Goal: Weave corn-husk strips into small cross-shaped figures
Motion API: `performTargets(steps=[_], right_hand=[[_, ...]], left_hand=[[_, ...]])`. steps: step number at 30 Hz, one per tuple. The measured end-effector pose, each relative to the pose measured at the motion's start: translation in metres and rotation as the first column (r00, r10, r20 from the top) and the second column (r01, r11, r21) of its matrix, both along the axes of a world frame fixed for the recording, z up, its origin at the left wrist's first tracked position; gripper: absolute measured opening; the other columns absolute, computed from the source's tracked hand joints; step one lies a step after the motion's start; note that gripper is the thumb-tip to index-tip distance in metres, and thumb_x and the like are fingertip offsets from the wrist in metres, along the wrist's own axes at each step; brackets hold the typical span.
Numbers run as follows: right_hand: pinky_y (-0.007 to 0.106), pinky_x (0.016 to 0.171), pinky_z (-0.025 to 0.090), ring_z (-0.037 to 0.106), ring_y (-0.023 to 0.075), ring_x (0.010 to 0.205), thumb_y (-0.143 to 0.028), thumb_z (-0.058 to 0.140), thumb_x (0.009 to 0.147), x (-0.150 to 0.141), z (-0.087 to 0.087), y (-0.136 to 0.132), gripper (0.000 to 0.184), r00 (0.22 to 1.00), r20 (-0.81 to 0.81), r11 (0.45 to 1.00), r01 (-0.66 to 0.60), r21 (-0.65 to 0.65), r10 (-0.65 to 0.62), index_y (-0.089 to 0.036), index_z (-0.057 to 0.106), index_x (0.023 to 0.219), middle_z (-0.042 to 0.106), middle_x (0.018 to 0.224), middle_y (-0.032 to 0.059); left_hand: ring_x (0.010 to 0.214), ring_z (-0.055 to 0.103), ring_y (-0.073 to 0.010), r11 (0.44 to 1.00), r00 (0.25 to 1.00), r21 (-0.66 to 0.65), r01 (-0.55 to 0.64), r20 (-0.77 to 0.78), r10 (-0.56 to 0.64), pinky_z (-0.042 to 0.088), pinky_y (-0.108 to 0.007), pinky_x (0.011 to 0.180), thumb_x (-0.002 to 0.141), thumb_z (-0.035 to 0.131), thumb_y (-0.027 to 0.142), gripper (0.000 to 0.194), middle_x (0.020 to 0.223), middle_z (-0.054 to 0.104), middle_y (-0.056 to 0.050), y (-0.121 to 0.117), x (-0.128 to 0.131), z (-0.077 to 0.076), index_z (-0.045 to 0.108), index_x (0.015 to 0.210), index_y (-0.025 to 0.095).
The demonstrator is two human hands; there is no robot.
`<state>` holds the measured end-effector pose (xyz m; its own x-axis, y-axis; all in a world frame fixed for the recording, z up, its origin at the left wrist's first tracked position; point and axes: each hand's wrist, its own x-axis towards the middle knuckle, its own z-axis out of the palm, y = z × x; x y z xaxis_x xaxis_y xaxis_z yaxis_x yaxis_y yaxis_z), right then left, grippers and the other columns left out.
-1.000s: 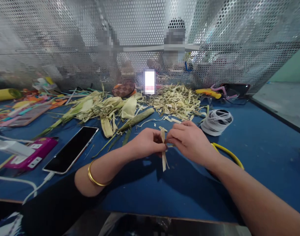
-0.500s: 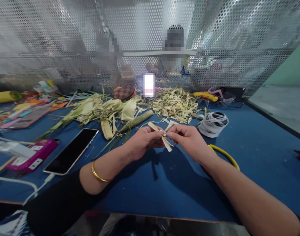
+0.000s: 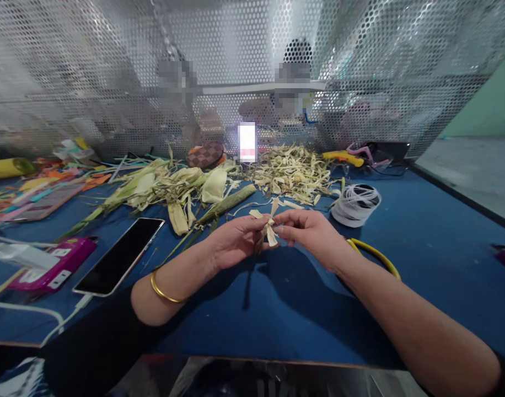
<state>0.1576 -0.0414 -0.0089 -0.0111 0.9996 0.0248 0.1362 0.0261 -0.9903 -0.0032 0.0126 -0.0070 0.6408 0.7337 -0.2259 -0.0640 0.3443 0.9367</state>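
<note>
Between my two hands, above the blue table, is a small bow-like piece of pale corn husk strips (image 3: 272,236), with short ends sticking out several ways. My left hand (image 3: 240,241) pinches it from the left, thumb on top, the other fingers curled beneath. From the right, my right hand (image 3: 304,231) has thumb and forefinger closed at the middle of the husk piece. A heap of corn husk shreds (image 3: 296,173) lies just beyond my hands. Larger corn husks (image 3: 182,182) are piled to its left.
A spool of white cord (image 3: 355,205) and a yellow ring-shaped cable (image 3: 376,256) lie at right. At left are a phone (image 3: 120,256), a magenta power strip (image 3: 56,264) and coloured strips (image 3: 46,190). Yellow-handled scissors (image 3: 342,159) lie near the perforated metal screen (image 3: 236,44).
The husk piece has turned between my fingers, so one strip now points up and another down. Both hands have shifted slightly left in view.
</note>
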Motion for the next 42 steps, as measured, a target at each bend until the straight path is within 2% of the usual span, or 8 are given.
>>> performTargets(steps=[4,13,18,24,28,35,39,42], right_hand=[[0.026,0.053,0.039,0.047,0.0089,0.052,-0.030,0.068,0.063,-0.005,-0.002,-0.001,0.018,0.998,-0.067,1.000,-0.022,-0.023,0.020,-0.016,0.068,0.074,0.062,0.063,-0.0006],[0.025,0.056,0.037,0.045,0.0089,0.054,-0.034,0.065,0.067,0.000,0.002,-0.003,0.018,0.996,-0.088,0.999,-0.031,0.012,0.032,-0.017,0.061,0.061,0.059,0.062,-0.0011],[0.025,0.055,0.032,0.043,0.0103,0.053,-0.033,0.055,0.078,0.007,0.003,-0.001,0.021,0.982,0.191,0.996,-0.031,0.081,0.015,-0.019,0.058,0.063,0.052,0.058,-0.0028],[0.024,0.058,0.030,0.046,0.0128,0.063,-0.024,0.051,0.083,0.010,-0.001,0.000,0.020,0.778,0.615,0.965,-0.043,0.257,-0.129,-0.019,0.055,0.064,0.053,0.064,-0.0016],[0.024,0.061,0.032,0.049,0.0135,0.067,-0.025,0.052,0.084,0.012,0.000,-0.001,0.019,0.728,0.669,0.966,-0.039,0.256,-0.148,-0.019,0.057,0.067,0.056,0.067,-0.0005],[0.025,0.057,0.031,0.051,0.0138,0.062,-0.029,0.055,0.083,0.019,-0.002,0.005,0.023,0.647,0.717,0.957,0.074,0.282,-0.261,-0.019,0.059,0.062,0.061,0.064,-0.0002],[0.027,0.060,0.036,0.056,0.0174,0.069,-0.026,0.054,0.085,0.026,-0.001,0.007,0.017,0.524,0.714,0.880,0.184,0.437,-0.465,-0.018,0.067,0.077,0.065,0.078,0.0049],[0.033,0.077,0.042,0.060,0.0220,0.092,-0.027,0.052,0.089,0.025,0.002,0.006,0.020,0.555,0.680,0.811,-0.016,0.585,-0.480,-0.020,0.067,0.100,0.067,0.101,0.0093]], left_hand=[[0.079,0.064,-0.0178,0.971,0.994,-0.231,0.064,0.104,-0.040,0.052,-0.038,0.087,0.075,0.069,0.025,0.010,0.074,0.067,-0.004,0.000,0.001,-0.001,0.065,0.078,0.016],[0.073,0.063,-0.0154,0.954,0.995,-0.298,0.031,0.101,-0.001,0.053,-0.035,0.082,0.076,0.066,0.022,0.007,0.076,0.068,-0.004,0.000,0.002,0.002,0.066,0.077,0.015],[0.061,0.058,-0.0100,0.994,0.998,-0.084,-0.064,0.004,0.064,0.050,-0.023,0.062,0.071,0.071,0.025,0.014,0.075,0.066,-0.003,-0.001,0.003,0.001,0.065,0.078,0.015],[0.049,0.045,-0.0057,0.972,0.972,0.182,-0.150,-0.152,0.179,0.029,-0.019,0.044,0.065,0.073,0.029,0.024,0.070,0.064,-0.001,-0.001,0.000,0.001,0.068,0.083,0.014],[0.047,0.038,-0.0055,0.966,0.955,0.238,-0.103,-0.248,0.163,0.022,-0.020,0.043,0.064,0.073,0.030,0.021,0.064,0.062,-0.001,-0.001,0.000,0.001,0.068,0.075,0.013],[0.043,0.033,-0.0054,0.933,0.892,0.357,-0.046,-0.406,0.199,0.022,-0.022,0.044,0.066,0.068,0.030,0.019,0.051,0.055,0.000,-0.002,0.001,0.002,0.067,0.064,0.012],[0.041,0.033,-0.0055,0.951,0.877,0.299,-0.077,-0.434,0.207,0.020,-0.022,0.043,0.066,0.068,0.030,0.019,0.045,0.050,0.002,0.000,0.002,0.001,0.065,0.061,0.012],[0.040,0.032,-0.0057,0.964,0.886,0.249,-0.097,-0.420,0.198,0.018,-0.022,0.043,0.065,0.068,0.030,0.019,0.044,0.047,0.003,0.001,0.002,0.000,0.064,0.061,0.012]])
